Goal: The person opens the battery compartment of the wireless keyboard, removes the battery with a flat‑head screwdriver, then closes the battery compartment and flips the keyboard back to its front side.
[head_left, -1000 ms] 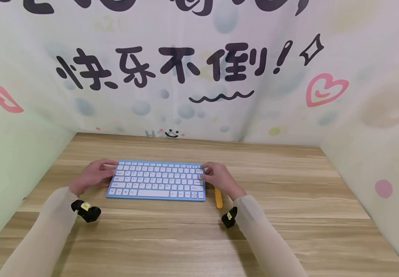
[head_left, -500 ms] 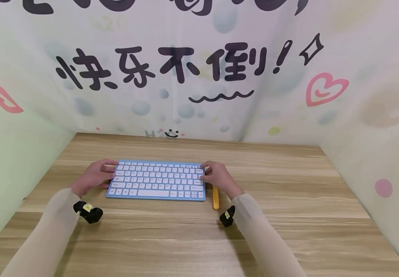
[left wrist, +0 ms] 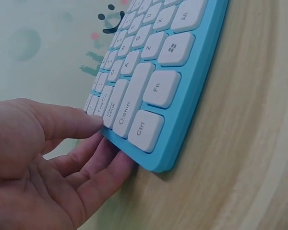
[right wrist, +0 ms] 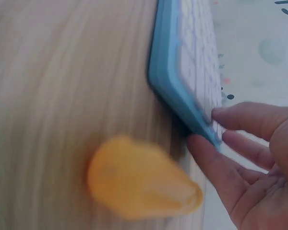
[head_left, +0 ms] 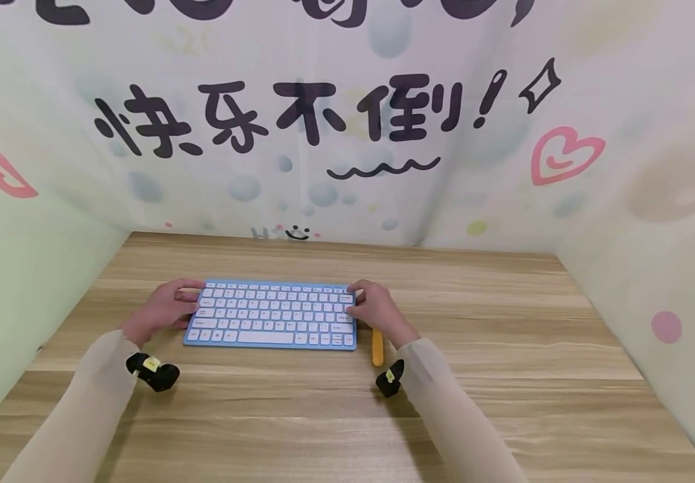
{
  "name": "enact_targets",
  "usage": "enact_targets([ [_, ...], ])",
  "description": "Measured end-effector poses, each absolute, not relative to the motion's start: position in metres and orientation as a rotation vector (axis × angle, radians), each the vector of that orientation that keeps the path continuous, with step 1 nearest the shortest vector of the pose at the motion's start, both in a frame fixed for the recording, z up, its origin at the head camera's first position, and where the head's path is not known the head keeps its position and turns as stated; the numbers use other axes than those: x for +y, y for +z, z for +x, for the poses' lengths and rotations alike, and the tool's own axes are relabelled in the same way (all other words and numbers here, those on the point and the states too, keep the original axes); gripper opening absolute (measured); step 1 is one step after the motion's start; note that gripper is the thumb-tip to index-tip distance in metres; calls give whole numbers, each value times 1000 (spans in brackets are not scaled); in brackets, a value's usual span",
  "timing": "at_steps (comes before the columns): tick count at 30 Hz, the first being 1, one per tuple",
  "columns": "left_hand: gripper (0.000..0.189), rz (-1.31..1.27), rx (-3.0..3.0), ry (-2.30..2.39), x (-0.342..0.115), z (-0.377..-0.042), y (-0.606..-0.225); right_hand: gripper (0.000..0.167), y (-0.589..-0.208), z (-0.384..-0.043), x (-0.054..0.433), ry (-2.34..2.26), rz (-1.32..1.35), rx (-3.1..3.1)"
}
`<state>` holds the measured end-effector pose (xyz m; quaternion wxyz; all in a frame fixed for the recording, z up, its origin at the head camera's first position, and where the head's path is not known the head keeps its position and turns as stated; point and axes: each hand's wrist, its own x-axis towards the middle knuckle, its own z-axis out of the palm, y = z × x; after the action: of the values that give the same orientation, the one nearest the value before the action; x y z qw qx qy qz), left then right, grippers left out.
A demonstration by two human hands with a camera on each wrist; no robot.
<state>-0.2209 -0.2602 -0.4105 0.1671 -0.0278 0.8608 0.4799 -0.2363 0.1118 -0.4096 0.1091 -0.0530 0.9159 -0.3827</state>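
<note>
A light-blue keyboard [head_left: 272,314] with white keys lies on the wooden table in the head view. My left hand [head_left: 162,308] grips its left end. In the left wrist view the thumb lies on the edge by the Caps Lock key, and the other fingers [left wrist: 103,175] reach to the underside. At the opposite end my right hand [head_left: 380,310] pinches the upper right corner, thumb above and fingers along the edge in the right wrist view. Close by that hand lies an orange, stick-like object [head_left: 378,349], its far end hidden; it looks blurred and tapering from the right wrist.
The wooden table [head_left: 299,416] stretches in front of and to both sides of the keyboard. Behind it hangs a pale printed cloth [head_left: 215,181] with large dark characters. Light walls stand at left and right. Black cameras [head_left: 153,371] are strapped to both wrists.
The keyboard and both hands hold nearly the same place. My right wrist has shifted slightly left, and the head view has moved a little.
</note>
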Motion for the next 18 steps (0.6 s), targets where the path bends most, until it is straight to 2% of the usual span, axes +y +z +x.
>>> enact_targets([
  [18, 48, 11, 2502, 1417, -266, -217, -410, 39, -405, -235, 108, -1202, -101, 2641],
])
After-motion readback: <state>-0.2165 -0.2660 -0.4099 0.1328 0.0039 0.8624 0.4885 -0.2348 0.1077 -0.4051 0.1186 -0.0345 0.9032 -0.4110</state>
